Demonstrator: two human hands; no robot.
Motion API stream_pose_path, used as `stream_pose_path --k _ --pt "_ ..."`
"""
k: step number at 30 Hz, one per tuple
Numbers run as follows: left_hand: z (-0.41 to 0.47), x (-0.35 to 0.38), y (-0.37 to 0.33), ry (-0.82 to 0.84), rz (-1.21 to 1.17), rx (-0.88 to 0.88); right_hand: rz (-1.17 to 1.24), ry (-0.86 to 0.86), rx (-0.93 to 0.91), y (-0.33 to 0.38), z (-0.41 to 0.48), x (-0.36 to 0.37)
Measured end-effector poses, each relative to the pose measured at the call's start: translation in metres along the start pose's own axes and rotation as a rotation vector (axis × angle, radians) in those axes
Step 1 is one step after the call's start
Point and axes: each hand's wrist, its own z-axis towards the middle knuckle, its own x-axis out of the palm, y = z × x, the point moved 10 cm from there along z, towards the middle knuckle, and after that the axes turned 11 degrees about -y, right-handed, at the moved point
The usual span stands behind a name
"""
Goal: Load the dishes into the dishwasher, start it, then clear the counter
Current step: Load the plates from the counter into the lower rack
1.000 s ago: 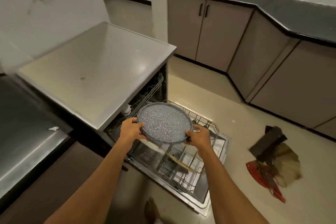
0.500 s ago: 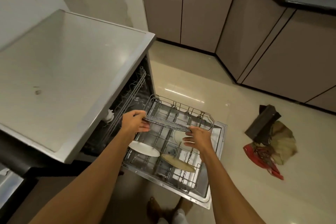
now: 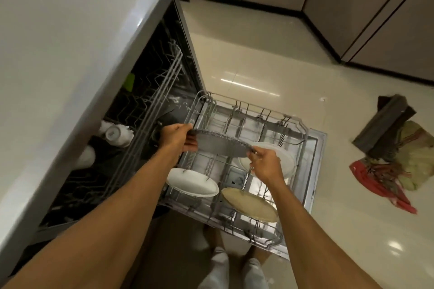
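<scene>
White plates [image 3: 192, 182] crowd the rack [image 3: 301, 124] beneath my grey plate [image 3: 220, 145], nearly on edge, lying left-right; left hand [image 3: 177, 138] and right hand [image 3: 266, 165] pinch its rim.

I am getting a dim, warm indoor picture, lit from overhead. The light bounces off the glossy floor [image 3: 234, 54] as one bright streak and a smaller glare spot towards the lower right. The counter [image 3: 58, 54] carries a pale sheen and looks soft and washed out. Beneath it the dishwasher [image 3: 150, 91] cavity sits in deep shadow, with most detail lost. The speckled plate [image 3: 220, 145] smears slightly along its edge. Cabinet [image 3: 375, 19] lines bow towards the corners, and the forearms [image 3: 105, 218] near the bottom edge look stretched and soft.
</scene>
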Motion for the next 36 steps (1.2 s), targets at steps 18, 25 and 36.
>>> stream_pose_path --k 18,25,36 --pt "0.162 0.072 0.062 0.037 0.128 0.046 -0.037 -0.078 -0.051 -0.085 0.115 0.118" --pt "0.173 0.074 0.054 0.052 0.146 0.091 0.056 -0.104 -0.076 -0.081 0.114 0.121" --pt "0.187 0.081 0.036 0.052 0.115 0.129 0.071 -0.134 -0.141 -0.063 0.122 0.119"
